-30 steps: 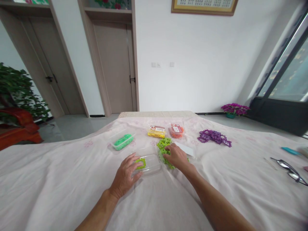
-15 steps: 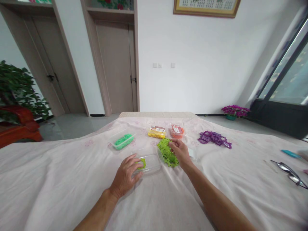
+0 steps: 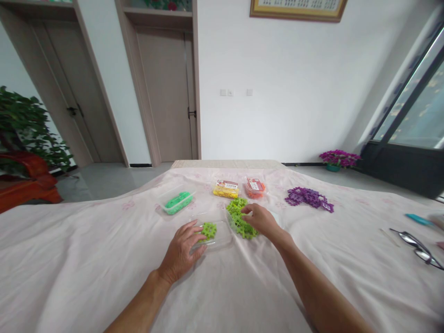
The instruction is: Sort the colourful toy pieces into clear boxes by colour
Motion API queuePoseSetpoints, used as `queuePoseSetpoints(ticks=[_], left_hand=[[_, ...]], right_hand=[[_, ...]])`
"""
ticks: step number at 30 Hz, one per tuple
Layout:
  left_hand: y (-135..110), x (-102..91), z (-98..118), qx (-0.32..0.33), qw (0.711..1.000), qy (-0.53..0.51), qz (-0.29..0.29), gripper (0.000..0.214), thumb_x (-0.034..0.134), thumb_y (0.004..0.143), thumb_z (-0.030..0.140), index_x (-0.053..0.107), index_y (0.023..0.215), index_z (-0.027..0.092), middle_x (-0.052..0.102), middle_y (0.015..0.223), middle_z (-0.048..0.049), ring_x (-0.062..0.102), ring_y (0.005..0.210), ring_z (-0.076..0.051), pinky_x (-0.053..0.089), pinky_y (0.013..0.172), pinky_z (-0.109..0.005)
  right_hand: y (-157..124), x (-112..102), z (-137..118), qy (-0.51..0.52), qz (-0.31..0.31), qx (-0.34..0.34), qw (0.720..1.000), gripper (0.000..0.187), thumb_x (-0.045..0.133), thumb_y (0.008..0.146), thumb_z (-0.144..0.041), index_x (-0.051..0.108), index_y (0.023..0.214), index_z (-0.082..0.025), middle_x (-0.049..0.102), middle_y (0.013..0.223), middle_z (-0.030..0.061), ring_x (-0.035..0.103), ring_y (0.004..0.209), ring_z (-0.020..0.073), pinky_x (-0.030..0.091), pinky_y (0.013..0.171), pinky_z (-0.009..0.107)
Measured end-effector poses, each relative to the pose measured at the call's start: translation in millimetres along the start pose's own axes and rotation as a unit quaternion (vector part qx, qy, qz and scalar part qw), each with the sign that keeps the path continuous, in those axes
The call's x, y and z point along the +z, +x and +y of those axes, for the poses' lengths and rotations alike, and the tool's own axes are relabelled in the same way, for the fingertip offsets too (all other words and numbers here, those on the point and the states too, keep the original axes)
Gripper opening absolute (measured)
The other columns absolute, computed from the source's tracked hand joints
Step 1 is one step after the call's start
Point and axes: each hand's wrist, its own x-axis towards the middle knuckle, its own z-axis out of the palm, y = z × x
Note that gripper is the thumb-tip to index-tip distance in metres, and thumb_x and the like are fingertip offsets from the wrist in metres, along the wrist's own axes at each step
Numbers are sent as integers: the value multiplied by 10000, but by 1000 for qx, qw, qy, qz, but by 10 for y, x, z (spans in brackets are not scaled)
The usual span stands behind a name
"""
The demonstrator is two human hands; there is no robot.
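Here's the heap of lime-green snap-together plastic tiles, lying on the pale pink cloth just right of centre. The right hand comes at it from the right, fingers bent down onto its top edge. Whether 1 tile is actually pinched, I cannot tell. The heap runs long from far-left to near-right, and its left end touches the shallow clear plastic tray.

In that tray sits 1 small cluster of the same lime-green tiles. The left hand lies on the tray's near-left rim, fingers loose and stretched, gripping nothing, fingertips just beside the cluster. So the tray is left of the heap. The right hand is the nearer one to the heap, the left nearer to the tray.

Further out there is a second clear tray of brighter green tiles, a yellow packet, an orange packet and loose purple tiles. Black-rimmed glasses lie well apart at the right.
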Motion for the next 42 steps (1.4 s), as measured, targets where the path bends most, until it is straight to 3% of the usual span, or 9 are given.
queuePoseSetpoints(ticks=[5, 9, 18, 23, 27, 32, 38, 40, 42], left_hand=[[11, -8, 0, 5, 1000, 14, -4, 188, 591, 903, 317, 696, 1045, 252, 680, 1181, -63, 510, 1278, -276, 452, 1048, -504], [21, -11, 10, 7, 1000, 15, 3, 179, 595, 899, 303, 701, 1032, 249, 685, 1167, -65, 523, 1267, -273, 456, 1047, -490], [-11, 22, -24, 1, 1000, 6, -2, 172, 600, 896, 297, 695, 1034, 257, 681, 1179, -57, 509, 1285, -269, 458, 1053, -493], [4, 10, -19, 2, 1000, 3, -2, 171, 601, 895, 294, 692, 1034, 258, 681, 1175, -56, 517, 1277, -267, 463, 1051, -496], [23, -3, -3, 1, 1000, 8, 0, 166, 600, 897, 302, 696, 1025, 257, 684, 1167, -56, 517, 1276, -271, 474, 1041, -496], [16, 2, 0, 5, 1000, 17, -4, 168, 590, 905, 301, 697, 1023, 249, 682, 1169, -64, 515, 1277, -271, 469, 1049, -498], [12, 10, -5, 5, 1000, 13, -1, 167, 598, 901, 300, 698, 1025, 251, 683, 1168, -66, 524, 1267, -268, 481, 1038, -498], [18, 2, 2, 3, 1000, 10, 1, 163, 599, 901, 299, 700, 1019, 251, 687, 1159, -64, 531, 1260, -265, 484, 1036, -495], [23, -7, 12, 1, 1000, 9, 1, 159, 596, 904, 299, 701, 1013, 250, 690, 1154, -63, 534, 1258, -263, 486, 1034, -492]], right_hand=[[-93, -183, -52, -173, -108, 21, 979, 306, 685, 687, -258, 708, 992, -244, 713, 1010, 43, 641, 900, 221, 379, 677, 270], [-104, -173, -68, -187, -141, 30, 972, 373, 711, 671, -234, 702, 1043, -247, 715, 981, 45, 636, 903, 221, 350, 652, 261], [-42, -77, -20, -48, -81, 28, 995, 341, 636, 758, -250, 704, 1086, -192, 727, 876, 33, 647, 779, 174, 398, 664, 245], [-26, 96, 28, -54, -101, 5, 993, 412, 680, 725, -258, 690, 1133, -199, 705, 944, 44, 640, 844, 187, 413, 704, 242], [-48, 132, 10, -80, -66, -7, 995, 336, 688, 701, -208, 687, 1036, -190, 678, 1036, 65, 625, 922, 188, 405, 745, 232], [-60, 79, -23, -77, -50, 11, 996, 163, 620, 728, -193, 668, 884, -204, 708, 860, 18, 631, 806, 173, 371, 657, 238], [36, -19, 20, 70, 84, 38, 993, 177, 649, 742, -289, 660, 893, -198, 704, 835, 24, 629, 763, 173, 439, 680, 264], [45, -3, -26, 187, 106, 37, 976, 240, 658, 740, -351, 648, 916, -187, 679, 776, 16, 612, 692, 165, 454, 621, 267], [22, 52, -122, 309, 85, 39, 946, 323, 678, 725, -404, 636, 953, -178, 650, 712, -1, 585, 606, 148, 449, 546, 257]])
